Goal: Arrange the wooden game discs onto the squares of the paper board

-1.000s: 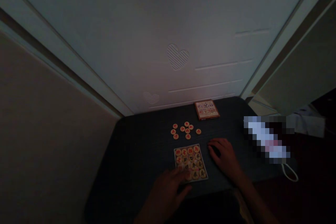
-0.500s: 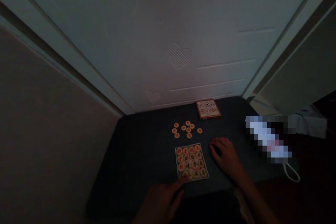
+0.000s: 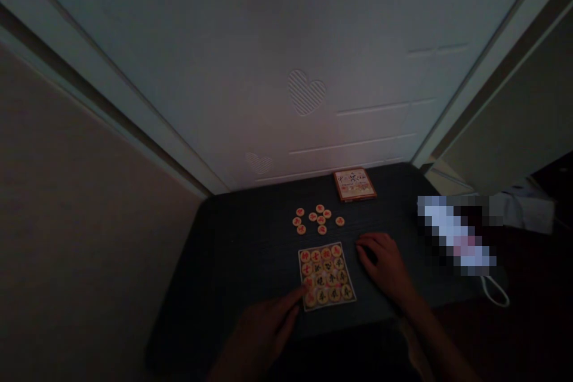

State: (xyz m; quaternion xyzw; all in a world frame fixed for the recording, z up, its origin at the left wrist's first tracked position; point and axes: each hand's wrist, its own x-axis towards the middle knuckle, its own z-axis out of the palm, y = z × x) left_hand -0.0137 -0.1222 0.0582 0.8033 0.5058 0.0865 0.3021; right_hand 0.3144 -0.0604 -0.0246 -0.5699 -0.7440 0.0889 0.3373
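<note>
What a dim setting it was: a pale door (image 3: 215,71) with an embossed heart (image 3: 307,92) rose straight behind the dark wood-grain table (image 3: 242,250)! A beige wall (image 3: 89,221) ran down the left, a grey-green panel (image 3: 505,107) stood at right, and the light was low.

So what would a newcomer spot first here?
The Chinese chess pieces pop against the dark table: a grid on a printed card at front centre, with a loose cluster of red-marked pieces just beyond. The left hand reaches in, fingers at the card's lower left corner, while the right hand rests on the table to the card's right. Behind them sits a small decorated box.
</note>
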